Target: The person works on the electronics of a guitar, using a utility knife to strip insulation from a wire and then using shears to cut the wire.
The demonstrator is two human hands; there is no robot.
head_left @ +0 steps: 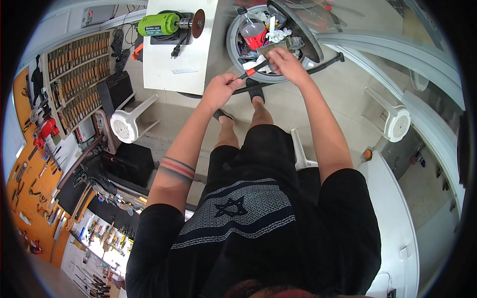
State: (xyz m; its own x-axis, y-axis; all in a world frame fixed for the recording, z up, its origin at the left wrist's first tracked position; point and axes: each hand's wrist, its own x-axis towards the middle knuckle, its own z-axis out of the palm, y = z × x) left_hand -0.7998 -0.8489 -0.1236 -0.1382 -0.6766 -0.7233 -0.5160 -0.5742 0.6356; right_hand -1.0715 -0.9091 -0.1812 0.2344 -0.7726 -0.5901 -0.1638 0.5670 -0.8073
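Observation:
Over the open bin, my left hand (222, 89) pinches a slim tool with a red and black shaft (250, 72). Its far end reaches toward my right hand (284, 63), whose fingers are closed on a small flat greyish piece (271, 48). I cannot make out what kind of piece it is, or whether the tool touches it. Below my hands the round bin (232, 47) is full of crumpled paper and scraps. A clear bottle with a red label (252, 34) leans inside it. The dark lid (304, 31) stands tilted at the bin's right side.
A green motor tool with a brown disc (161, 24) rests on the white table (196, 59), left of the bin. A long dark bar (325, 62) runs below the bin. White stools stand at left (124, 126) and right (397, 123). A rack of wooden-handled tools (79, 74) is at far left.

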